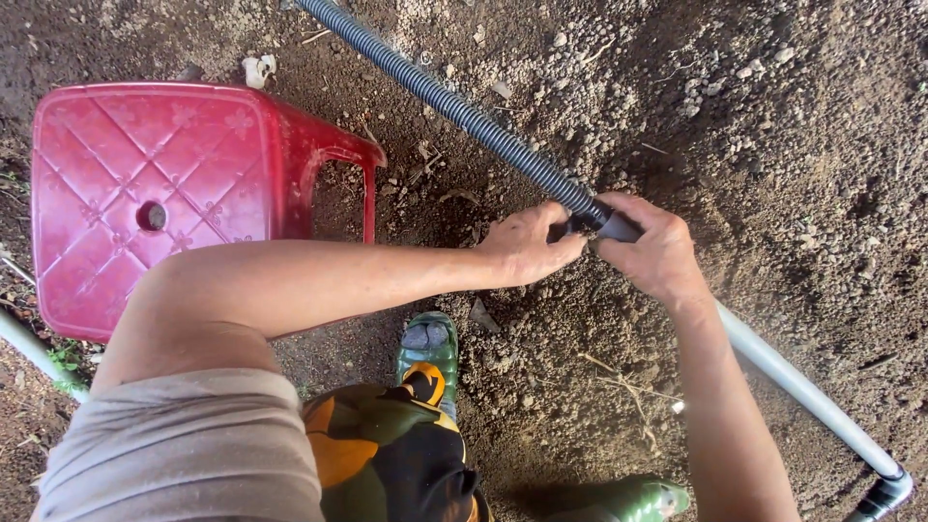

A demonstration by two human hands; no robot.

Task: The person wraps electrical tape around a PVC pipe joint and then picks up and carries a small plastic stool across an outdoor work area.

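Note:
A grey ribbed flexible hose (454, 106) runs from the top of the head view down to the middle, where it meets a smooth grey pipe (802, 387) that goes on to the lower right. My left hand (527, 244) grips the end of the ribbed hose at the joint. Just beside it, my right hand (652, 249) is closed around the end of the smooth pipe. Both hands hide the joint itself. The hose and pipe lie over loose brown soil (754, 126).
A red plastic stool (164, 184) stands on the soil at the left. My green rubber boots (430, 348) are planted below the hands. A second grey pipe (34, 353) crosses the lower left edge. A dark fitting (884, 495) caps the smooth pipe at lower right.

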